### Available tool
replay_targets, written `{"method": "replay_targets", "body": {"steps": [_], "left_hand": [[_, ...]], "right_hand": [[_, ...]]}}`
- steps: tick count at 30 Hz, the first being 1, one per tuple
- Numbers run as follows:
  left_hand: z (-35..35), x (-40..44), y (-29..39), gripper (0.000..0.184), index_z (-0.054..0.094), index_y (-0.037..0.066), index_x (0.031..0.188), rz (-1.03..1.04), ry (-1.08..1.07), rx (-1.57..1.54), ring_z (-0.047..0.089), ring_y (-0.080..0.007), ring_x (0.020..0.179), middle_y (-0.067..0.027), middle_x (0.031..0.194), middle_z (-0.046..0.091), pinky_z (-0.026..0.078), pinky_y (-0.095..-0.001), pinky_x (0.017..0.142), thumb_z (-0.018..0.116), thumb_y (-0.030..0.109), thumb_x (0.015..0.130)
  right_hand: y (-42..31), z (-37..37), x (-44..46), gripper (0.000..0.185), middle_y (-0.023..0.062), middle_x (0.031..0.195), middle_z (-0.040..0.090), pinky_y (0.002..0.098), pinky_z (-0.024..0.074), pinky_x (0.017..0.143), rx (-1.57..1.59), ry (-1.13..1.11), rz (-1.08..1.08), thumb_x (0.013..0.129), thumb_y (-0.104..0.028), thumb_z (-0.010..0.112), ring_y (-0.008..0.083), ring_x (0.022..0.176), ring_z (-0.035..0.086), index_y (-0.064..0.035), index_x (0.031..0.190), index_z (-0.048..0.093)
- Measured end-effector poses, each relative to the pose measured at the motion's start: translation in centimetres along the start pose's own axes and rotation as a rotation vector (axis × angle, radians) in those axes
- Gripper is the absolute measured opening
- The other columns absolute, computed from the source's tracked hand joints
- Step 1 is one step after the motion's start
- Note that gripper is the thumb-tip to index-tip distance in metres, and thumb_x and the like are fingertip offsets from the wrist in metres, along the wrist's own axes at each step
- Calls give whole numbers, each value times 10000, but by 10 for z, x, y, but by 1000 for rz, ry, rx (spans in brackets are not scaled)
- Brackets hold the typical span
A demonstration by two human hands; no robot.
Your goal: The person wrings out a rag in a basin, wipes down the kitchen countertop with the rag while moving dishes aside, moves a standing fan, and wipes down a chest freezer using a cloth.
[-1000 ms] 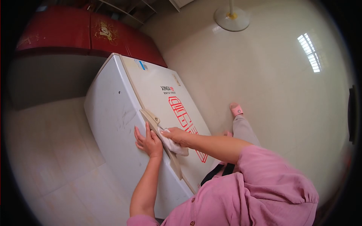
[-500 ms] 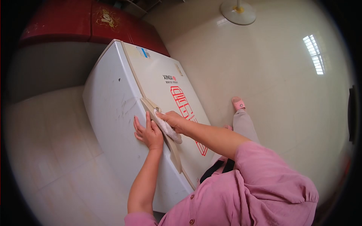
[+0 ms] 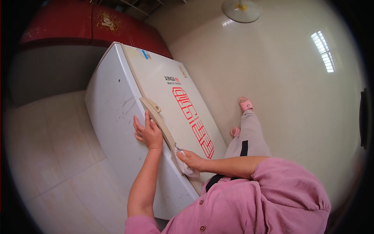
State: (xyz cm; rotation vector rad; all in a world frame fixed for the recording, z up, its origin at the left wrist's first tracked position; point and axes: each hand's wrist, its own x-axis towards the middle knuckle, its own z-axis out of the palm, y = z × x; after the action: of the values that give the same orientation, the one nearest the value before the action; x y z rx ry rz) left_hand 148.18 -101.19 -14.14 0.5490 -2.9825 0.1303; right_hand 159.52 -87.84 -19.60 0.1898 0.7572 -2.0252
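A white chest freezer (image 3: 113,101) with red characters and black lettering on its lid (image 3: 156,70) stands in front of me. Along the lid's edge runs a beige handle (image 3: 157,119). My left hand (image 3: 149,132) rests with spread fingers on the freezer's side, its fingertips against the handle's upper part. My right hand (image 3: 191,160) grips a white cloth (image 3: 184,165) and presses it on the lower end of the handle. Part of the cloth is hidden under the fingers.
Red cabinets (image 3: 66,23) adjoin the freezer's far end. A round stand base (image 3: 240,11) is on the glossy floor (image 3: 280,78) at the top. My feet in pink sandals (image 3: 245,103) are right of the freezer.
My right hand and the cloth have slid down along the handle from its upper part to its lower end. My left hand stays beside the handle, slightly higher up. The view has shifted a little.
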Motion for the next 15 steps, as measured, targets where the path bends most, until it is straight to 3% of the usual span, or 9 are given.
{"method": "replay_targets", "body": {"steps": [4,8,12,15], "left_hand": [[2,0,-3,405,485,327,1278,5,2,-13,168,-257,1344,-100,1445,200,138,-594,1003,462,268,877],[-2,-1,1,406,486,331,1276,-16,-21,-42,162,-256,1346,-95,1447,195,132,-593,1006,467,268,875],[-1,1,1,405,485,342,1274,-21,-7,-44,169,-255,1343,-92,1444,206,134,-592,1006,467,274,875],[-1,1,2,403,485,345,1273,-28,-5,-33,173,-253,1342,-92,1441,215,136,-590,1007,465,279,876]], "right_hand": [[-10,5,7,366,-7,720,533,241,402,580,-109,114,-123,931,-381,467,70,641,456,-33,885,571],[-53,8,48,378,1,675,531,246,397,547,73,179,-184,921,-379,489,73,596,448,-25,818,572],[-54,5,63,404,25,698,557,258,415,573,68,175,-205,917,-399,486,92,613,469,-11,848,577],[-25,8,31,430,91,745,584,305,442,646,-240,276,-284,926,-403,453,159,679,518,10,934,572]]}}
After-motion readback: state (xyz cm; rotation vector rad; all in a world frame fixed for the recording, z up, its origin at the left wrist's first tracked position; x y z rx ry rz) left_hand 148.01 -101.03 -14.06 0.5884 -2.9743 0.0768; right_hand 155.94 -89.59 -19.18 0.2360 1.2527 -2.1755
